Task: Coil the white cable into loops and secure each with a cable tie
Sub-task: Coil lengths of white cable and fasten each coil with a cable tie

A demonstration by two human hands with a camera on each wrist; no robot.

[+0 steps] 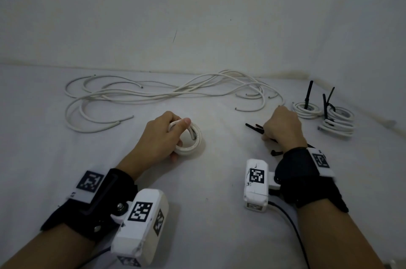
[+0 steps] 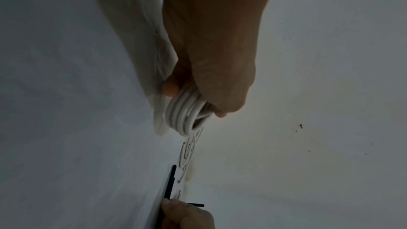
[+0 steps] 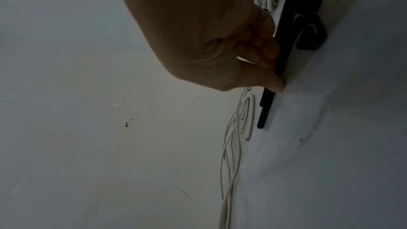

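Down front, the left hand (image 1: 161, 136) curls its fingers (image 2: 170, 89) round the coiled white cable (image 1: 191, 140) on the table (image 1: 219, 180), while the right hand (image 1: 281, 128) pinches a black cable tie (image 1: 252, 127) off the surface. Loosen that left grip and the untied loops could spring apart. There's open room between the hands, but loose cable (image 1: 153, 92) lies behind and finished coils (image 1: 338, 119) crowd the right, near the wall.

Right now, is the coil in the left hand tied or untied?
Untied: no tie shows on the coil in the left hand; the right hand is at the black ties.
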